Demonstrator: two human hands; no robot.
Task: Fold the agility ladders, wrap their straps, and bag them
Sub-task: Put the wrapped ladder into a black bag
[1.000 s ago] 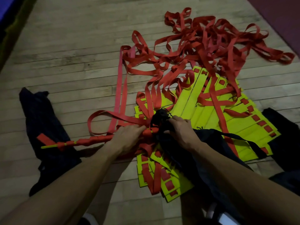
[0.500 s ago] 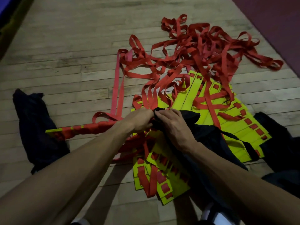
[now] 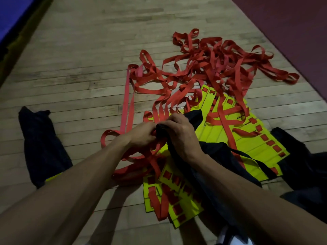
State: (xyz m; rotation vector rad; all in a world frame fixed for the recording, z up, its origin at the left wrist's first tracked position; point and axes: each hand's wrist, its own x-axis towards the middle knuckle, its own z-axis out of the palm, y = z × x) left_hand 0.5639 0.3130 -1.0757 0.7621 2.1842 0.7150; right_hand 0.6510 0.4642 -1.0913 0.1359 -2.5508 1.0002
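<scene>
Yellow ladder rungs (image 3: 254,144) lie fanned on the wooden floor, with a second stack (image 3: 178,197) nearer me. Tangled red straps (image 3: 208,68) spread over and beyond them. A black bag (image 3: 217,167) drapes from the middle toward my lower right. My left hand (image 3: 141,135) and my right hand (image 3: 182,137) meet at the bag's bunched top edge, and both grip the black fabric there. Red strap loops lie under and around my left hand. What the fingers pinch beneath the fabric is hidden.
Another black bag (image 3: 40,145) lies at the left with a yellow rung end (image 3: 53,177) poking from its near end. More black fabric (image 3: 304,165) lies at the right. A dark red mat (image 3: 292,32) borders the floor at the upper right.
The bundled ladder that lay at the left has gone out of sight; only a yellow end shows at the left bag. Both hands rose and closed together on the middle bag's top.
</scene>
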